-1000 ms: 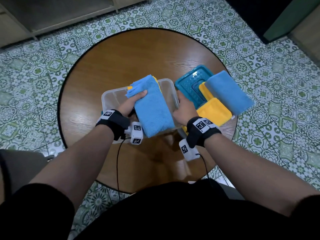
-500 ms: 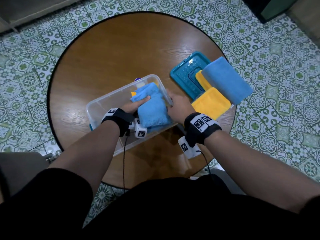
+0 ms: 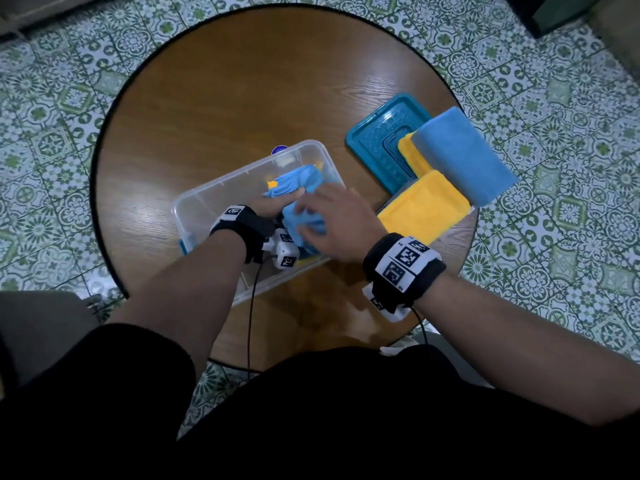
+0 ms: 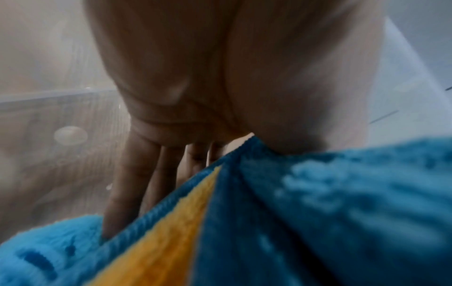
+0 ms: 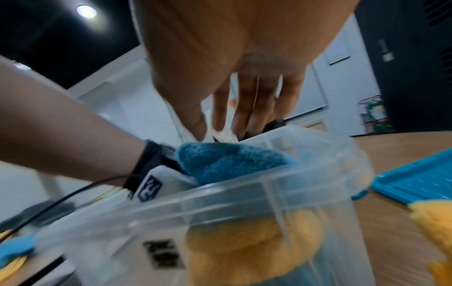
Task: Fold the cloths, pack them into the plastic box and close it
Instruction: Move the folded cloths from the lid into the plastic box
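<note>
With the blue cloth (image 3: pixel 304 209) pinched by the left hand (image 3: pixel 273 207) inside the box (image 3: pixel 194 202) and the right hand (image 3: pixel 341 223) spread flat above, the fold could be undone if crammed.

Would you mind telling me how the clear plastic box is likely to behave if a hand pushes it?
The clear plastic box probably slides easily: thin walls, smooth wooden table. It looks light, holding only the blue cloth.
</note>
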Demonstrator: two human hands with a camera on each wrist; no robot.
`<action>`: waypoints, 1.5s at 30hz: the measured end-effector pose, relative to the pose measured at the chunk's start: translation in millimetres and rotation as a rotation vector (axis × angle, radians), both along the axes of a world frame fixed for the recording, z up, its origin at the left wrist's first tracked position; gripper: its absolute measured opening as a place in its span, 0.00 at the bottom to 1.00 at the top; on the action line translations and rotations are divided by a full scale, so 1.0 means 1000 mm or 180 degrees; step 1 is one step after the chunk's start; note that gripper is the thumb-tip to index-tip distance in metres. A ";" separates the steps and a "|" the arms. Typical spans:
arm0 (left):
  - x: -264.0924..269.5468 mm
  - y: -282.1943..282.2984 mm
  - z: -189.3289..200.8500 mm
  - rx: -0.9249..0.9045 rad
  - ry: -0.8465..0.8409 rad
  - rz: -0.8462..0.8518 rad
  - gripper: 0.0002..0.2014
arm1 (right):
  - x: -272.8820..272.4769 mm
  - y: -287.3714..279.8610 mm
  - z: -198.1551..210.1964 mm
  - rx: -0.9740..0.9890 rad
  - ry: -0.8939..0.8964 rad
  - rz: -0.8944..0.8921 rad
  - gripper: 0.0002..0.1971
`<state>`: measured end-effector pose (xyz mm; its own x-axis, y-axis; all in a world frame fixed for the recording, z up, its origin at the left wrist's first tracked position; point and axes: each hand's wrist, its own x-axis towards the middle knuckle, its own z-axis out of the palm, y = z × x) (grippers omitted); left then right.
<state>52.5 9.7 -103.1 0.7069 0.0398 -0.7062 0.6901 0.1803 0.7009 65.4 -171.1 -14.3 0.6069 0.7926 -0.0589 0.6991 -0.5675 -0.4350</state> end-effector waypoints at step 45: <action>-0.042 -0.002 0.063 -0.0386 -0.0087 0.0382 0.23 | -0.024 0.000 -0.022 0.0250 0.1522 -0.1590 0.15</action>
<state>10.5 7.5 -39.6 0.7211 0.0407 -0.6917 0.6396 0.3447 0.6871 41.3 -170.8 -36.0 0.8218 0.4379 -0.3646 0.0837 -0.7257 -0.6829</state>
